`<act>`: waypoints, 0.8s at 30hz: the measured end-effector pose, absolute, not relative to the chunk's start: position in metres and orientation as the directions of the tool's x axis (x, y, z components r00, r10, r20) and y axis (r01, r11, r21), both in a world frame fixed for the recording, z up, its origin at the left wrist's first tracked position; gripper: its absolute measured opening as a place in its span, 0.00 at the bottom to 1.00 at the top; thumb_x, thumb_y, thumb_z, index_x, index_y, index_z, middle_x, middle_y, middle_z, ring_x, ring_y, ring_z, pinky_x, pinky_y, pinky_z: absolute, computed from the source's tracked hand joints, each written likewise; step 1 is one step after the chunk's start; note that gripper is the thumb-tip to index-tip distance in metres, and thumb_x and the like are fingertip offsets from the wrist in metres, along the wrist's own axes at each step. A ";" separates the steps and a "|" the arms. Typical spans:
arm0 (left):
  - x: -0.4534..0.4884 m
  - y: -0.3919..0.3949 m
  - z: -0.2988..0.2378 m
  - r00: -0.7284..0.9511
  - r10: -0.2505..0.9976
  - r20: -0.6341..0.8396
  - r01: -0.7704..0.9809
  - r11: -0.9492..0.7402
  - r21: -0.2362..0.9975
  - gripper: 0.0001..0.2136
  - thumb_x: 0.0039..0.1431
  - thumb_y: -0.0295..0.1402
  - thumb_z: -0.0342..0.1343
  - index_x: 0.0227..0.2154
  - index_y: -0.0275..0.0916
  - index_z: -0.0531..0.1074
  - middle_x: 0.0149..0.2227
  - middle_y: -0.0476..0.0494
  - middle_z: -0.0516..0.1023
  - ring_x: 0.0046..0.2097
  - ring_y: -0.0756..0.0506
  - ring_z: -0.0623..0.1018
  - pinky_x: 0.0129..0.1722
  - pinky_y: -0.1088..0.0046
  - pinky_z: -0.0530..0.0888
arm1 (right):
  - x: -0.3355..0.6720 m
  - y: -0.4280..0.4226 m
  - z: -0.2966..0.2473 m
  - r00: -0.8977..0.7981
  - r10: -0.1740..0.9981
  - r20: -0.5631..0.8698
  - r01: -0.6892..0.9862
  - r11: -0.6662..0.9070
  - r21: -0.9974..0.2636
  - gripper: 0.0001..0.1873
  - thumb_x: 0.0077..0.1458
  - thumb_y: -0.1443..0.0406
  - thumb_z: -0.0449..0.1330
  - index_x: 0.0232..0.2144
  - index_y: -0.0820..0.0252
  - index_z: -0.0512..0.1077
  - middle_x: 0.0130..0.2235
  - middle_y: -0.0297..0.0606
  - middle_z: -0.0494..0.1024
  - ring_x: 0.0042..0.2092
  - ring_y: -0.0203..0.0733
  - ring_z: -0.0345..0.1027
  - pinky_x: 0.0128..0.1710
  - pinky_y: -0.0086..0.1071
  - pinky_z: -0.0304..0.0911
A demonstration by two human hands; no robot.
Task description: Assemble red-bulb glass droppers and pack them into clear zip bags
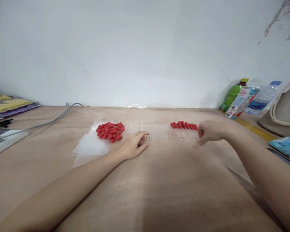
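L hand [134,145] by clear tubes [157,132], thumb & fingers parted; R hand [211,130] curled beside red-capped tubes [183,124], can't tell if gripping; best keep row level, evenly spaced.

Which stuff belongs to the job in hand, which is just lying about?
Job in hand, likely:
heap of red, rounded caps
row of thin clear tubes
row of red-topped clear tubes
spread translucent plastic bags

Lying about, likely:
green bottle with yellow cap
clear plastic bottle with blue cap
bent grey cable
beige bag with pale cord
light-blue packet
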State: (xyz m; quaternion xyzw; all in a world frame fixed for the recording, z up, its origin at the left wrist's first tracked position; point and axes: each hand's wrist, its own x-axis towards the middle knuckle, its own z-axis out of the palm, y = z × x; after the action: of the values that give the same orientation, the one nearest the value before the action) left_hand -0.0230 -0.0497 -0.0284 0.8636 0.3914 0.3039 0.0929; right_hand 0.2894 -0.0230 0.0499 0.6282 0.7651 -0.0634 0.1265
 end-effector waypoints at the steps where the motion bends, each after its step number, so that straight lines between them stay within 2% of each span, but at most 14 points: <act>1: -0.023 -0.050 -0.028 0.509 0.734 0.449 0.622 -0.675 0.398 0.15 0.54 0.32 0.51 0.45 0.38 0.62 0.33 0.48 0.66 0.28 0.52 0.67 0.29 0.76 0.68 | 0.296 -0.028 0.052 -0.172 0.925 -0.339 0.977 0.204 0.061 0.18 0.29 0.53 0.65 0.21 0.60 0.71 0.24 0.38 0.73 0.29 0.44 0.66 0.24 0.31 0.53; 4: -0.022 -0.050 -0.027 0.521 0.730 0.443 0.620 -0.680 0.392 0.14 0.54 0.31 0.51 0.44 0.38 0.62 0.33 0.47 0.67 0.29 0.52 0.68 0.29 0.76 0.68 | 0.312 -0.041 0.046 -0.101 0.882 -0.460 0.987 0.148 0.068 0.20 0.21 0.57 0.68 0.21 0.60 0.71 0.26 0.38 0.73 0.30 0.46 0.66 0.25 0.31 0.54; 8: -0.022 -0.049 -0.027 0.539 0.719 0.438 0.616 -0.691 0.378 0.13 0.54 0.31 0.50 0.43 0.37 0.62 0.34 0.46 0.67 0.29 0.52 0.68 0.30 0.76 0.68 | 0.327 -0.053 0.028 -0.059 0.807 -0.587 0.996 0.086 0.018 0.15 0.21 0.61 0.68 0.15 0.62 0.69 0.20 0.37 0.71 0.27 0.45 0.66 0.24 0.31 0.54; 12: -0.022 -0.049 -0.028 0.542 0.719 0.434 0.615 -0.692 0.378 0.13 0.54 0.31 0.50 0.43 0.38 0.63 0.35 0.46 0.67 0.30 0.52 0.69 0.30 0.75 0.69 | 0.338 -0.056 0.015 -0.199 0.731 -0.653 0.980 0.141 -0.141 0.09 0.25 0.66 0.64 0.17 0.63 0.72 0.20 0.34 0.71 0.26 0.41 0.65 0.22 0.28 0.52; 15: -0.022 -0.048 -0.028 0.548 0.716 0.433 0.607 -0.696 0.383 0.12 0.55 0.31 0.50 0.43 0.38 0.63 0.36 0.45 0.67 0.30 0.51 0.69 0.31 0.75 0.69 | 0.339 -0.055 0.013 -0.315 0.703 -0.637 0.948 0.203 -0.244 0.08 0.29 0.67 0.62 0.21 0.63 0.73 0.22 0.33 0.72 0.26 0.37 0.64 0.23 0.27 0.52; 18: -0.022 -0.048 -0.028 0.550 0.715 0.432 0.599 -0.698 0.393 0.12 0.55 0.31 0.49 0.43 0.38 0.63 0.37 0.44 0.68 0.30 0.51 0.69 0.32 0.74 0.69 | 0.326 -0.054 0.021 -0.415 0.730 -0.543 0.902 0.252 -0.351 0.05 0.37 0.66 0.58 0.21 0.62 0.70 0.22 0.32 0.71 0.25 0.34 0.63 0.23 0.26 0.53; 20: -0.022 -0.048 -0.027 0.549 0.718 0.428 0.599 -0.695 0.397 0.12 0.55 0.31 0.49 0.43 0.38 0.63 0.37 0.44 0.68 0.31 0.51 0.70 0.32 0.73 0.69 | 0.313 -0.053 0.031 -0.465 0.778 -0.423 0.860 0.284 -0.423 0.06 0.43 0.64 0.55 0.22 0.61 0.68 0.22 0.32 0.70 0.24 0.33 0.62 0.23 0.26 0.54; 22: -0.022 -0.049 -0.027 0.548 0.722 0.422 0.602 -0.691 0.400 0.12 0.54 0.31 0.50 0.42 0.38 0.64 0.36 0.44 0.68 0.32 0.50 0.70 0.32 0.73 0.69 | 0.299 -0.050 0.042 -0.478 0.843 -0.248 0.820 0.326 -0.471 0.08 0.47 0.60 0.53 0.24 0.60 0.66 0.22 0.33 0.70 0.23 0.33 0.62 0.23 0.27 0.56; 24: -0.022 -0.049 -0.026 0.548 0.722 0.422 0.600 -0.691 0.403 0.12 0.55 0.31 0.49 0.42 0.38 0.64 0.36 0.44 0.67 0.32 0.50 0.70 0.33 0.73 0.70 | 0.288 -0.043 0.049 -0.424 0.906 -0.004 0.797 0.371 -0.476 0.11 0.50 0.58 0.51 0.28 0.59 0.66 0.23 0.35 0.71 0.24 0.34 0.63 0.24 0.28 0.57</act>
State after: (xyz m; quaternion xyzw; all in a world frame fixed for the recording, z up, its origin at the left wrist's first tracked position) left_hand -0.0216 -0.0492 -0.0259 0.8734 0.3784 0.2876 0.1062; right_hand 0.2879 -0.0428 0.0493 0.5208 0.8176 -0.2082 -0.1302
